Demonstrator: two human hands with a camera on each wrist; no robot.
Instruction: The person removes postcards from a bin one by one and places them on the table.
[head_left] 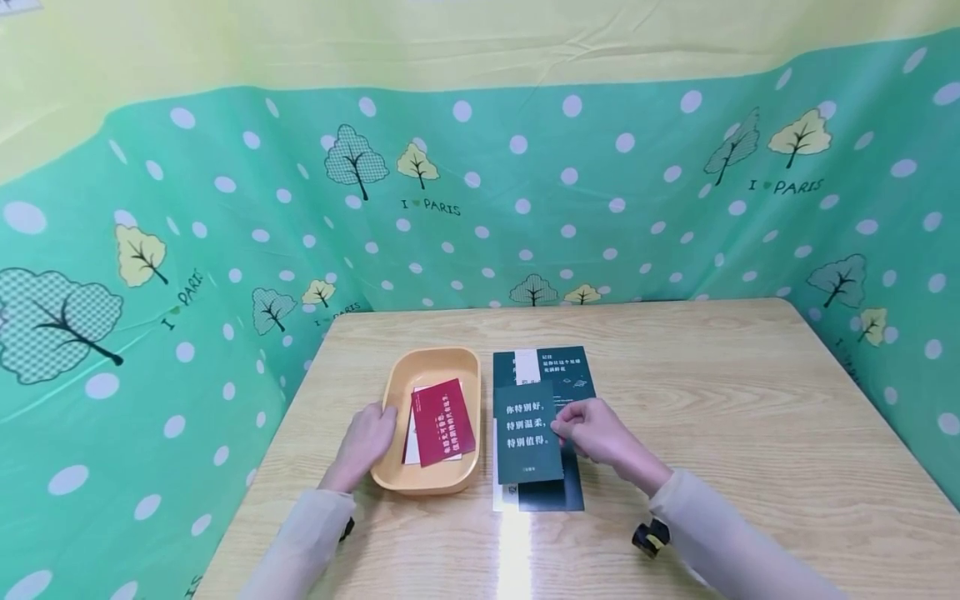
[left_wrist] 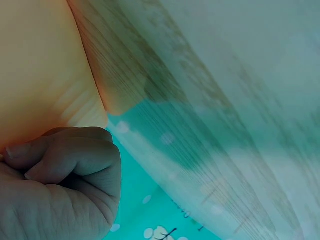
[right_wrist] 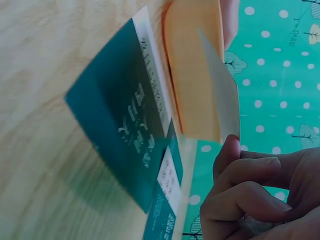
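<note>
My right hand [head_left: 600, 435] pinches the right edge of a dark green card [head_left: 528, 458] printed with white Chinese text. In the right wrist view, this card's pale back [right_wrist: 225, 92] is lifted above the other cards. Below it on the table lie more dark green cards [head_left: 566, 379] with white strips, partly covered. On the left, my left hand [head_left: 366, 442] grips the side rim of a light orange plastic tray [head_left: 471, 367]. Inside the tray, a red card [head_left: 430, 421] with white text overlaps a white card [head_left: 410, 448].
A wooden table [head_left: 712, 392] carries everything. Green polka-dot cloth [head_left: 480, 225] with tree prints hangs around its back and both sides. Dark bands [head_left: 651, 537] sit at the sleeve cuffs. Glare shines on the table in front of the cards.
</note>
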